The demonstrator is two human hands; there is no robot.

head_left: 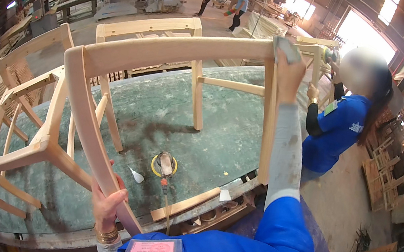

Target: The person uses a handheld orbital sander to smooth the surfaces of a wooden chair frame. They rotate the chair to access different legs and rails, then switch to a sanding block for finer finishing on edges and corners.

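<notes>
2 hands (105, 206) on 1 chair frame (171, 51), 1 sanding pad (287, 48), 1 sander (164, 164).

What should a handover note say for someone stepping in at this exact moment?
Left hand: grips the lower leg of the bare wooden chair frame, which is tipped up over the green worktable.
Right hand: presses a grey sanding pad on the frame's upper corner.
Orbital sander lies idle on the table.
Done: cannot tell how much is sanded.
Left: likely the remaining rails and legs.
</notes>
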